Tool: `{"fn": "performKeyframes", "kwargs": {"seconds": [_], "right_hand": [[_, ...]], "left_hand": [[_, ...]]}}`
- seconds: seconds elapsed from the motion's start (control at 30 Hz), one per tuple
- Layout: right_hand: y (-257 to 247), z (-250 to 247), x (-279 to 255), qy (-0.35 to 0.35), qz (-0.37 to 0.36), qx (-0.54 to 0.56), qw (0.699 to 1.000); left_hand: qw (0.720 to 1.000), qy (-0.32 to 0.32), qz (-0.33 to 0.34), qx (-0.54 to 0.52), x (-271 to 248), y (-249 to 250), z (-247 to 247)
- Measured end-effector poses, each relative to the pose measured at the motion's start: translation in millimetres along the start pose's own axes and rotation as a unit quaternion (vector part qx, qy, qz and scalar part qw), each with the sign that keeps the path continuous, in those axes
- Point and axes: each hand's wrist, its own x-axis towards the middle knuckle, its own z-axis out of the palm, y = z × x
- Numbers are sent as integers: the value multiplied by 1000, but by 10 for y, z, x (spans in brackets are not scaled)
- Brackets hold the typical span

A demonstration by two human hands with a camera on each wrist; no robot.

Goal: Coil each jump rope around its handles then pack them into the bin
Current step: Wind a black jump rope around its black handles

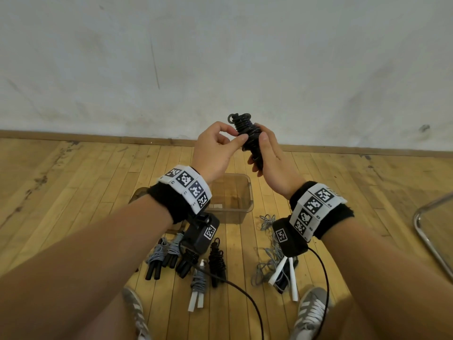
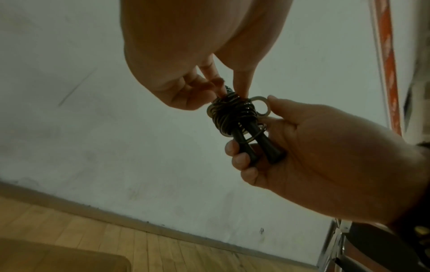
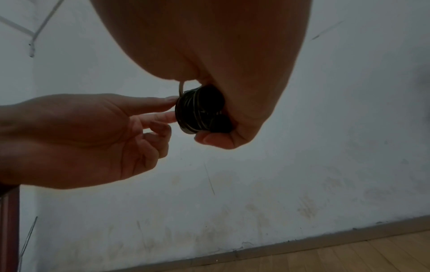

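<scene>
Your right hand (image 1: 272, 158) grips the black rope (image 1: 248, 134) by the lower ends of its two handles (image 2: 256, 147), fingers curled round them, thumb lying along the coil. Your left hand (image 1: 215, 148) pinches the windings near the top of the bundle between thumb and forefinger; its other fingers are curled clear of the cord. The rope is wound tightly around both handles, and a small loop (image 1: 231, 118) sticks out at the upper end. You hold the bundle upright in the air, above and beyond the bin (image 1: 241, 201).

The bin, of clear plastic, stands on the wooden floor (image 1: 73, 180) below your hands, partly hidden by your left wrist. What lies inside it cannot be told.

Nearer to you, on the floor left of centre, lie several bundled ropes: two grey-corded bundles with black handles (image 1: 157, 258), two all-black bundles (image 1: 218, 260), and one grey-corded bundle with white handles (image 1: 197, 289). To the right lies a loose grey rope (image 1: 266, 261), uncoiled, its two white handles (image 1: 291, 278) side by side.

Both wrists carry black bands with white marker tiles (image 1: 188, 184) and a camera unit (image 1: 202, 233) beneath; a black cable (image 1: 245, 293) trails from the left one. Your grey shoes (image 1: 311, 312) show at the near edge. A metal tube frame (image 1: 426, 231) stands at the far right. A pale scuffed wall (image 1: 220, 57) meets the floor beyond.
</scene>
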Motion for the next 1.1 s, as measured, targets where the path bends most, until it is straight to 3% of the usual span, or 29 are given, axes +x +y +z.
{"fn": "performKeyframes", "kwargs": {"seconds": [0.17,0.5,0.7,1.1], "right_hand": [[42,-18,25,-7,7,-24,1000],[37,-39,-8,-6,-18,-71,997],[121,-38,9,-10,18,-85,996],[68,-101,13,19,89,58,994]], "left_hand": [[999,-16,27,12,6,5,5],[999,-36,-37,-16,43,-6,-27],[997,-63,-51,-1,54,-29,-6],[999,-43,-17,1,5,-34,56]]}}
